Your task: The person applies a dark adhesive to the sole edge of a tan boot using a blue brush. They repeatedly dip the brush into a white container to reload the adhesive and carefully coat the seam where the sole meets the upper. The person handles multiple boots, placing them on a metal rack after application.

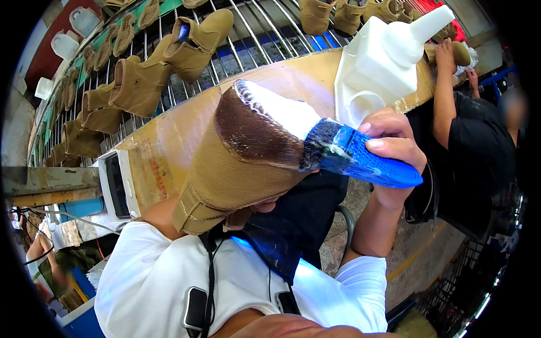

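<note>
A tan ankle boot [236,177] is held up in front of me, its toe end tilted up. Dark brown, wet-looking coating covers a band [248,132] at the toe, beside the white underside [282,107] with its stitched edge. My left hand [265,206] supports the boot from below; only a bit of its fingers shows, and the boot hides the rest. My right hand [397,143] grips a blue-handled brush [372,163], thumb and fingers closed round the handle. The brush's dark bristles touch the boot where brown and white meet, and whitish smears lie on its ferrule.
Ahead, a metal rack [256,34] carries several tan boots [203,42] and soles [124,35]. A white plastic container [375,65] with a spout stands on the cardboard-covered ledge [307,70]. At right, a co-worker in black [479,146] handles another boot. A white-framed device [115,186] sits at left.
</note>
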The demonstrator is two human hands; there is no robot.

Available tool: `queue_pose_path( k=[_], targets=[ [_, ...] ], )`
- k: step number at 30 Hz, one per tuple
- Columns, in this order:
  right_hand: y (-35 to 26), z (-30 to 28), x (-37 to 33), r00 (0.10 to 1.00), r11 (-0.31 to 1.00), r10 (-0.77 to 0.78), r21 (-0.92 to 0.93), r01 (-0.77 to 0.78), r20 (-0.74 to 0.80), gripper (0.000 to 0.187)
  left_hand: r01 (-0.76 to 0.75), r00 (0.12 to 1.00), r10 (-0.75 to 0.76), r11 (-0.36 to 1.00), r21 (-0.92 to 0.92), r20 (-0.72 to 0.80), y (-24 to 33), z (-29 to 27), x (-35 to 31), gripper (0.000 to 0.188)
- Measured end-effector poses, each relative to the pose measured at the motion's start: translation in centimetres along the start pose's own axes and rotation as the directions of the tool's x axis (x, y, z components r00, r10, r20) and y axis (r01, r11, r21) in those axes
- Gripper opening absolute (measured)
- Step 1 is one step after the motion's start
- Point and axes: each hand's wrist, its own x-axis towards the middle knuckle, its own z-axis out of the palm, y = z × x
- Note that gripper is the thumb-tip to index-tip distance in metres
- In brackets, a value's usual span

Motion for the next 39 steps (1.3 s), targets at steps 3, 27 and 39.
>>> queue_pose_path(
  k=[3, 27, 39],
  targets=[
    [0.3, -0.5, -1.1, 0.998, 0.996, 0.060, -0.071, -0.058, 0.024, 0.023, -0.004, 1.000, 0.004, 1.000, 0.005, -0.016, 0.1, -0.1, -0.3, 0.042],
    [3.3, 1.8, -4.3, 0.979, 0.625, -0.137, -0.753, 0.205, 0.153, 0.034, -0.113, 0.994, 0.113, 0.992, 0.053, 0.013, 2.9, -0.7, 2.3, 0.045],
    [-1.1, -6.1, -12.2, 0.435, 0.851, 0.443, 0.214, -0.479, -0.784, 0.021, 0.167, 0.973, 0.108, 0.282, 0.945, -0.204, 21.0, 4.3, 15.7, 0.052]
  ],
)
